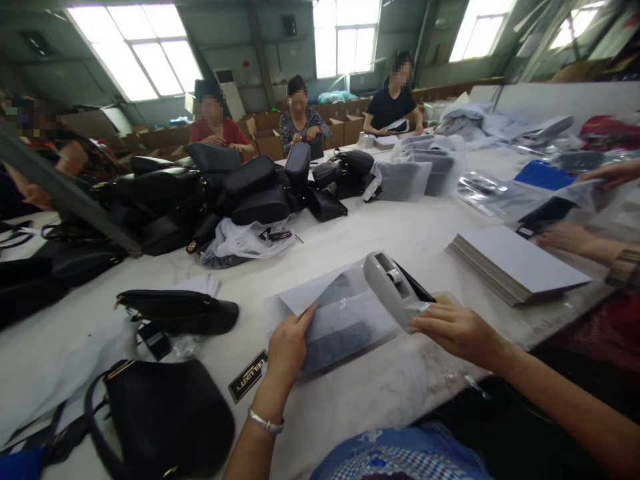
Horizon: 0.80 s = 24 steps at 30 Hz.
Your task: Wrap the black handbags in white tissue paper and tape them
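Observation:
In front of me on the white table lies a dark flat item in a frosted plastic bag, with a white sheet over its upper left. My left hand rests on the bag's left side, fingers closed at the sheet's edge. A grey tape dispenser stands at the bag's right end. At its near end my right hand has its fingers pressed together on a small piece of clear tape. A black card with gold lettering lies beside my left wrist.
Black handbags and a black pouch lie at left, with a pile of black bags behind. A stack of grey boards sits at right, near another person's hands. Several people work across the table.

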Motion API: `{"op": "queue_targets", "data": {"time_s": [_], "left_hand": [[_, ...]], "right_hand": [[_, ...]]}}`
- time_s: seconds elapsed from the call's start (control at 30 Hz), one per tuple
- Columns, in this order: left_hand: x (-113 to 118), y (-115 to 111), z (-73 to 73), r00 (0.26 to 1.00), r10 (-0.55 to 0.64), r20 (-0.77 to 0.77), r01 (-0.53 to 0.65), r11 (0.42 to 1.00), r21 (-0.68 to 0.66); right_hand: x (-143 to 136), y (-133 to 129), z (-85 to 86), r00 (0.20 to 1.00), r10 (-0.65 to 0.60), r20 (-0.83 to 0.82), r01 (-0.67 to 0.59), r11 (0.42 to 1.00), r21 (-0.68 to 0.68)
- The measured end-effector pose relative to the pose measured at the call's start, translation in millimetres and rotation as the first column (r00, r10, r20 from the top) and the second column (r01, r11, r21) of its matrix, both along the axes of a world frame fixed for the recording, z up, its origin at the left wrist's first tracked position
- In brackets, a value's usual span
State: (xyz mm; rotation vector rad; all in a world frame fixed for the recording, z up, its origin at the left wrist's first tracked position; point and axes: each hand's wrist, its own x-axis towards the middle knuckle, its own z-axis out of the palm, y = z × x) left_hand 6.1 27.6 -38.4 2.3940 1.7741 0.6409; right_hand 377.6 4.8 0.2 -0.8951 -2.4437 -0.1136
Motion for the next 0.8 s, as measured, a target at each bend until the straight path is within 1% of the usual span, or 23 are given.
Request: {"op": "queue_targets", "data": {"time_s": [0.07, 0.1, 0.17, 0.23, 0.3, 0.37, 0.4, 0.47, 0.6, 0.7, 0.8], "left_hand": [[-7, 9, 2.7, 0.993, 0.005, 0.114, -0.001, 1.0, -0.03], [-9, 14, 3.9, 0.985, -0.007, 0.175, 0.014, 0.999, -0.039], [-15, 23, 6.2, 0.963, -0.042, 0.265, 0.056, 0.997, -0.044], [-20, 32, 8.1, 0.949, -0.067, 0.308, 0.087, 0.995, -0.053], [-25, 38, 9.5, 0.932, -0.089, 0.352, 0.12, 0.99, -0.068], [-29, 43, 10.3, 0.915, -0.094, 0.392, 0.139, 0.986, -0.087], [-30, 44, 10.5, 0.907, -0.093, 0.411, 0.144, 0.985, -0.096], [-33, 46, 10.9, 0.889, -0.095, 0.448, 0.158, 0.982, -0.105], [-37, 50, 11.8, 0.851, -0.127, 0.509, 0.21, 0.972, -0.108], [-38, 52, 10.3, 0.818, -0.163, 0.552, 0.241, 0.968, -0.071], [-37, 53, 6.1, 0.787, -0.201, 0.583, 0.257, 0.966, -0.015]], "right_hand": [[-32, 14, 16.0, 0.995, 0.102, -0.001, -0.102, 0.991, -0.091], [-49, 21, 22.2, 0.988, 0.157, -0.009, -0.156, 0.977, -0.146], [-81, 36, 30.7, 0.962, 0.272, -0.035, -0.272, 0.927, -0.26], [-111, 52, 34.4, 0.927, 0.372, -0.052, -0.365, 0.862, -0.352], [-137, 70, 34.9, 0.895, 0.444, -0.045, -0.421, 0.807, -0.413], [-161, 86, 34.3, 0.87, 0.492, -0.008, -0.441, 0.772, -0.458], [-171, 93, 33.9, 0.863, 0.505, 0.023, -0.435, 0.766, -0.474], [-190, 107, 33.4, 0.853, 0.509, 0.114, -0.396, 0.774, -0.493], [-219, 125, 34.9, 0.8, 0.485, 0.354, -0.298, 0.833, -0.467], [-236, 128, 39.8, 0.738, 0.424, 0.524, -0.235, 0.89, -0.39], [-250, 123, 46.3, 0.672, 0.356, 0.649, -0.206, 0.932, -0.298]]}}
